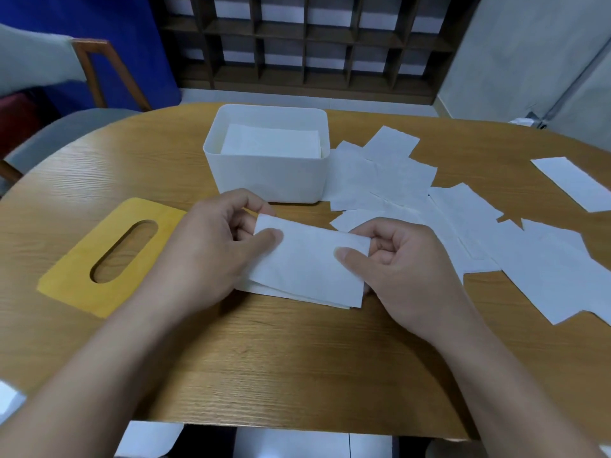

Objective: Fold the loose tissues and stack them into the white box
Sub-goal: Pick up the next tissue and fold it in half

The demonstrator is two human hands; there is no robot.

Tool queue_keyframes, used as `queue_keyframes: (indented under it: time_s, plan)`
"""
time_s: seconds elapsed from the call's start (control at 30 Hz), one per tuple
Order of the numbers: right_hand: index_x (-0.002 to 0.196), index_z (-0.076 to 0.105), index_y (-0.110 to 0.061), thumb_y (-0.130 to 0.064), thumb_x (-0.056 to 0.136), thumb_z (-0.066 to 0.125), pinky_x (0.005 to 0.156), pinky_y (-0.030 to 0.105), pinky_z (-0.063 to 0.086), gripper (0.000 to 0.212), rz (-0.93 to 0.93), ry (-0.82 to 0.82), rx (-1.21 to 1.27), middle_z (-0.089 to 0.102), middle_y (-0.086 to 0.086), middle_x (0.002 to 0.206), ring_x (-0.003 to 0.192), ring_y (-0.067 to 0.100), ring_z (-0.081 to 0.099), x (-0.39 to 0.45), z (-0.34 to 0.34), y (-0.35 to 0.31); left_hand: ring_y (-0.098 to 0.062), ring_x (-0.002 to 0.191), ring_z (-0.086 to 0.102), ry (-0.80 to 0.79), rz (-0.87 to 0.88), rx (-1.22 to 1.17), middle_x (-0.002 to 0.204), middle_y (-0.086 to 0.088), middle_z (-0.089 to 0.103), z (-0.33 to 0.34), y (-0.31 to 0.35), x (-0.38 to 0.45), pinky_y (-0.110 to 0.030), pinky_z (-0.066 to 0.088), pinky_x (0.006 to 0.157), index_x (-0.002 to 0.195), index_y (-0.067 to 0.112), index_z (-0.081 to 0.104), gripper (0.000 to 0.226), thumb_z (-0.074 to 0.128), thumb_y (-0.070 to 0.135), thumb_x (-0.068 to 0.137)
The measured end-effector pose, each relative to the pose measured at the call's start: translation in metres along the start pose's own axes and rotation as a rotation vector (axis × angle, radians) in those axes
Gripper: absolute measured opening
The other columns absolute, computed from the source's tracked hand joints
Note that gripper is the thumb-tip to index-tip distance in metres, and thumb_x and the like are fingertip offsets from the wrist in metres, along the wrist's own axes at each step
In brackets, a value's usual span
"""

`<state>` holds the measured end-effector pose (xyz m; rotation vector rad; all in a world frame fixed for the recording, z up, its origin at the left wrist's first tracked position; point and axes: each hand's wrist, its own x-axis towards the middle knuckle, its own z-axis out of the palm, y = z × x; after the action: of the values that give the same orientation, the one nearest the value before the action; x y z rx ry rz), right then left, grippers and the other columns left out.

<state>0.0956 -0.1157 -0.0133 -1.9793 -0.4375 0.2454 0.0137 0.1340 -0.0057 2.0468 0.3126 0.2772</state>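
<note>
Folded tissue [307, 262] between hands: left hand [211, 246], right hand [400, 259] pinching its ends.

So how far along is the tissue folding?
Partway. Done: folded tissues already lie stacked in the white box. In hand: left hand and right hand pinch a folded tissue at its ends. Left: many loose tissues are spread on the table; the yellow lid lies beside the box.

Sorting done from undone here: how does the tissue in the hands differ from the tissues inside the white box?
The held tissue is pinched at both ends by the left hand and right hand; the boxed tissues lie stacked, untouched, in the white box. Both are white and folded.
</note>
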Motion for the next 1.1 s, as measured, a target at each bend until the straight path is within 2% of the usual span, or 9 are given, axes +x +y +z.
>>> queue_keyframes:
  time_s: [0.07, 0.13, 0.23, 0.37, 0.5, 0.67, 0.8, 0.9, 1.1]
  plan:
    - [0.092, 0.077, -0.027, -0.031, 0.095, 0.085, 0.059, 0.020, 0.050, 0.010, -0.021, 0.027, -0.048, 0.061, -0.004, 0.056, 0.054, 0.015, 0.062, 0.001, 0.003, 0.002, -0.036, 0.075, 0.066, 0.013, 0.002, 0.018, 0.085, -0.012, 0.072, -0.001, -0.004, 0.001, -0.040, 0.052, 0.062, 0.102, 0.027, 0.074, 0.010, 0.083, 0.027, 0.097]
    - [0.090, 0.076, -0.027, -0.029, 0.094, 0.086, 0.057, 0.017, 0.045, 0.011, -0.053, 0.055, -0.104, 0.054, -0.007, 0.057, 0.052, 0.009, 0.052, 0.001, 0.005, 0.003, -0.020, 0.063, 0.060, 0.009, 0.011, 0.063, 0.078, -0.003, 0.069, -0.001, -0.007, 0.002, -0.029, 0.046, 0.057, 0.100, 0.029, 0.074, 0.011, 0.084, 0.027, 0.096]
    - [0.089, 0.074, -0.030, -0.029, 0.094, 0.086, 0.060, 0.028, 0.051, 0.013, -0.103, 0.065, -0.221, 0.058, -0.004, 0.064, 0.056, 0.009, 0.053, -0.001, 0.009, 0.006, -0.005, 0.061, 0.056, -0.007, 0.010, 0.131, 0.074, 0.011, 0.066, 0.002, -0.008, 0.001, -0.015, 0.042, 0.055, 0.097, 0.032, 0.075, 0.011, 0.084, 0.025, 0.095]
    - [0.092, 0.069, -0.035, -0.038, 0.093, 0.083, 0.070, 0.042, 0.059, 0.015, -0.154, 0.081, -0.409, 0.061, -0.006, 0.071, 0.064, 0.012, 0.060, -0.001, 0.014, 0.007, -0.009, 0.079, 0.062, 0.006, 0.040, 0.290, 0.081, 0.010, 0.065, 0.008, -0.010, 0.001, -0.021, 0.045, 0.064, 0.102, 0.038, 0.074, 0.017, 0.084, 0.027, 0.093]
    - [0.106, 0.072, -0.035, -0.048, 0.089, 0.084, 0.076, 0.038, 0.058, 0.024, -0.182, 0.134, -0.493, 0.063, -0.016, 0.094, 0.083, 0.003, 0.061, 0.000, 0.010, 0.008, -0.001, 0.092, 0.054, 0.022, 0.091, 0.396, 0.100, 0.020, 0.060, 0.011, -0.011, 0.001, -0.024, 0.043, 0.079, 0.115, 0.040, 0.073, 0.025, 0.081, 0.031, 0.094]
    - [0.135, 0.070, -0.038, -0.054, 0.092, 0.080, 0.101, 0.027, 0.051, 0.046, -0.162, 0.059, -0.401, 0.063, -0.026, 0.123, 0.118, 0.000, 0.055, -0.002, 0.009, 0.005, -0.008, 0.128, 0.041, -0.079, 0.106, 0.484, 0.132, 0.022, 0.056, 0.004, -0.012, -0.001, -0.035, 0.041, 0.110, 0.135, 0.041, 0.066, 0.046, 0.070, 0.061, 0.093]
    - [0.147, 0.059, -0.042, -0.059, 0.092, 0.077, 0.109, 0.040, 0.046, 0.061, -0.150, -0.023, -0.473, 0.060, -0.028, 0.124, 0.116, -0.003, 0.045, -0.003, 0.012, 0.002, -0.008, 0.127, 0.037, -0.155, 0.090, 0.576, 0.134, 0.025, 0.048, 0.002, -0.011, -0.002, -0.040, 0.039, 0.116, 0.146, 0.047, 0.056, 0.067, 0.067, 0.077, 0.087]
    - [0.147, 0.057, -0.042, -0.061, 0.091, 0.076, 0.110, 0.043, 0.045, 0.062, -0.157, -0.051, -0.495, 0.056, -0.029, 0.123, 0.114, -0.004, 0.043, -0.003, 0.014, 0.002, -0.007, 0.126, 0.036, -0.182, 0.070, 0.577, 0.130, 0.025, 0.048, 0.003, -0.009, -0.002, -0.038, 0.038, 0.114, 0.141, 0.050, 0.054, 0.069, 0.058, 0.083, 0.080]
    - [0.136, 0.064, -0.043, -0.061, 0.096, 0.070, 0.110, 0.036, 0.035, 0.044, -0.121, -0.125, -0.507, 0.058, -0.026, 0.115, 0.112, 0.000, 0.046, 0.000, 0.014, 0.001, -0.011, 0.114, 0.042, -0.240, 0.004, 0.580, 0.113, 0.019, 0.053, 0.007, -0.002, 0.000, -0.038, 0.040, 0.099, 0.112, 0.043, 0.056, 0.036, 0.067, 0.070, 0.091]
